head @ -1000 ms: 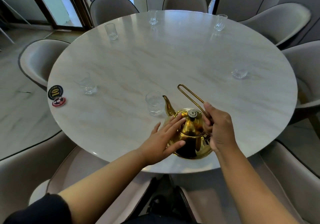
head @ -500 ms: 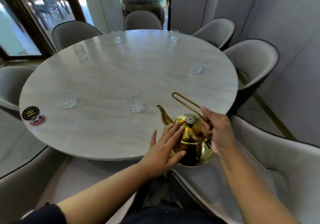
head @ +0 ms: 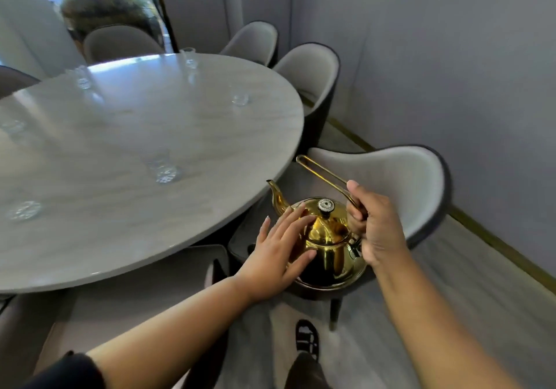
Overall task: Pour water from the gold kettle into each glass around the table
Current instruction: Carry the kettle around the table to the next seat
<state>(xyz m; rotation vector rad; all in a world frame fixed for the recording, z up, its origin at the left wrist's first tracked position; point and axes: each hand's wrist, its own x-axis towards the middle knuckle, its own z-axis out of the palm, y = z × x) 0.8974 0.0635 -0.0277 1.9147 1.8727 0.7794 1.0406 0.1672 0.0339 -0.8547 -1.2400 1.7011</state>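
The gold kettle hangs in the air off the round marble table's right edge, above a chair seat, spout pointing left toward the table. My right hand grips its looped wire handle near the hinge. My left hand lies flat, fingers spread, against the kettle's left side and lid. Several clear glasses stand on the table: the nearest glass is left of the spout, another glass sits at the near left, a low glass is farther right, and a tall glass stands at the far edge.
Grey upholstered chairs ring the table; one chair is right under and behind the kettle, another chair farther back. A grey wall runs along the right. My shoe shows on the floor below.
The kettle, held by both hands, has left the tabletop and moved right past the table's edge. My view has swung right, so the table now lies to the left.
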